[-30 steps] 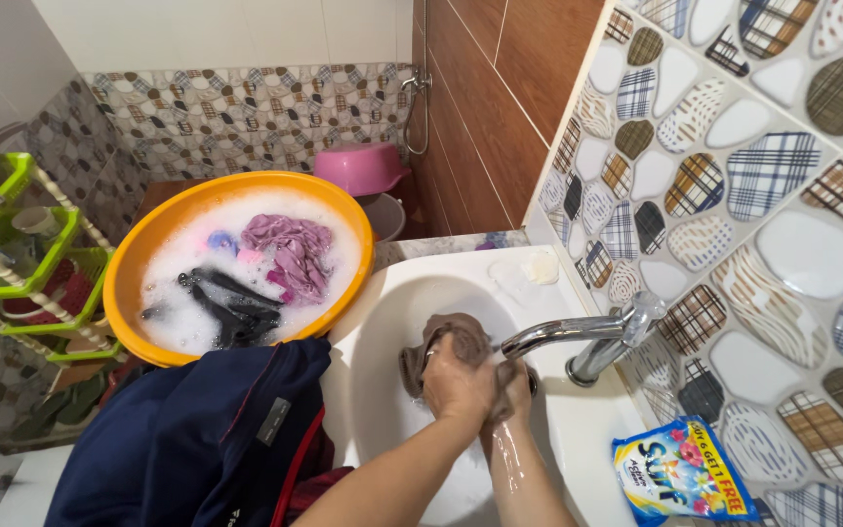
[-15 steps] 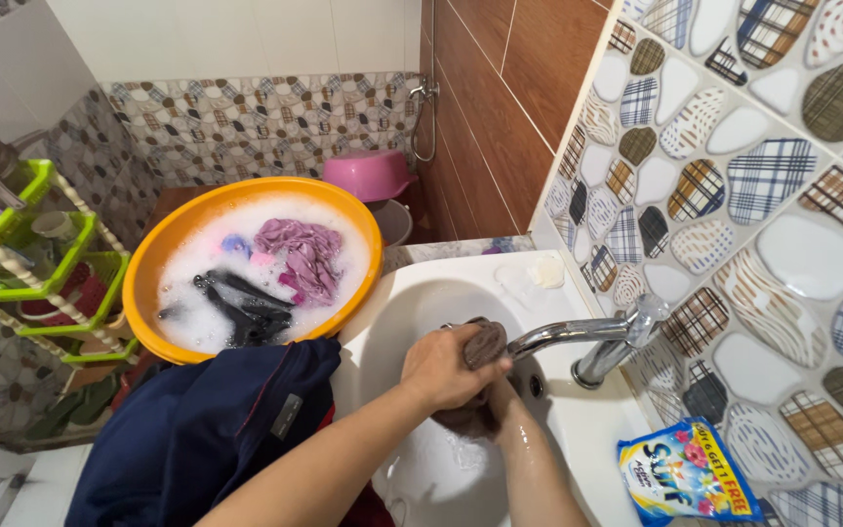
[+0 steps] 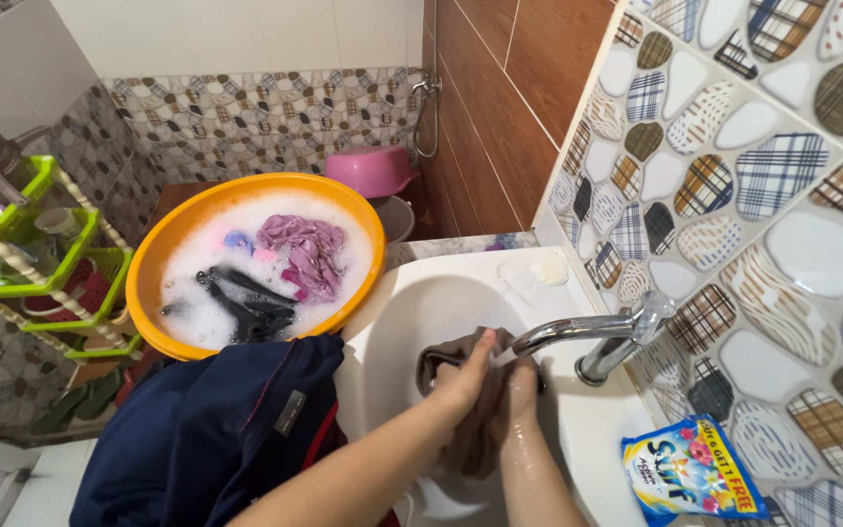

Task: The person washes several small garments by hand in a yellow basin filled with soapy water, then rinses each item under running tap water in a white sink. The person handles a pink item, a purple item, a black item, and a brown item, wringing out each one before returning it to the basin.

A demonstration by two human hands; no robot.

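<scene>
Brown cloth (image 3: 470,429): wet and bunched, held under the tap's spout inside the white sink (image 3: 412,312); one fold rises toward the spout, the rest hangs down into the bowl.
Left hand (image 3: 462,383): fingers closed over the cloth's upper part, pressing it against the other hand.
Right hand (image 3: 519,395): wet, clenched on the same cloth from the right side, touching the left hand.
Tap (image 3: 587,337): chrome, its spout reaching over the hands, its base on the sink's right rim.
Soap piece (image 3: 546,267): pale, on the sink's back ledge.
Detergent packet (image 3: 692,470): blue and yellow, on the right rim near the wall.
Navy garment (image 3: 207,439): draped over the sink's left edge.
Orange basin (image 3: 153,259): left of the sink, holding suds, a purple cloth (image 3: 302,252) and dark clothes (image 3: 246,304).
Pink basin (image 3: 371,168): behind, well apart.
Green rack (image 3: 41,254): far left.
</scene>
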